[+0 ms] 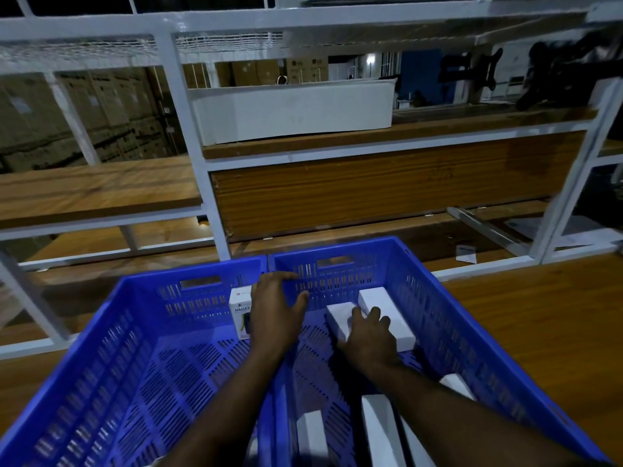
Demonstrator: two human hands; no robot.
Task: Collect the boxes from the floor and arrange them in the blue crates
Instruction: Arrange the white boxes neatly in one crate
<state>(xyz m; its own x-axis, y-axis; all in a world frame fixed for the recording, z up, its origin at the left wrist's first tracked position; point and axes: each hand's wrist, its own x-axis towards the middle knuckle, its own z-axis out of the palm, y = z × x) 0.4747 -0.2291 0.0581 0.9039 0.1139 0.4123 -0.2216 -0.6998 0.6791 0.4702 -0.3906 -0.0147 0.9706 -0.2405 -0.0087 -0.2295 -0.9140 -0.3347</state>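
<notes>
Two blue crates stand side by side on the wooden floor, the left crate (111, 348) and the right crate (448, 318). A printed white box (240, 306) stands upright at the far right corner of the left crate. My left hand (278, 310) hovers over the wall between the crates, fingers spread, holding nothing. Two white boxes (387, 308) lie side by side at the far end of the right crate. My right hand (369, 337) rests on them with fingers down on the nearer box (338, 316). More white boxes (381, 429) lie at the near end of the right crate.
A white metal rack (188, 129) with wooden shelves stands right behind the crates. A long white box (296, 112) lies on a shelf. Small white papers (467, 254) lie on the floor to the right. Stacked cardboard cartons (101, 109) sit in the dark background.
</notes>
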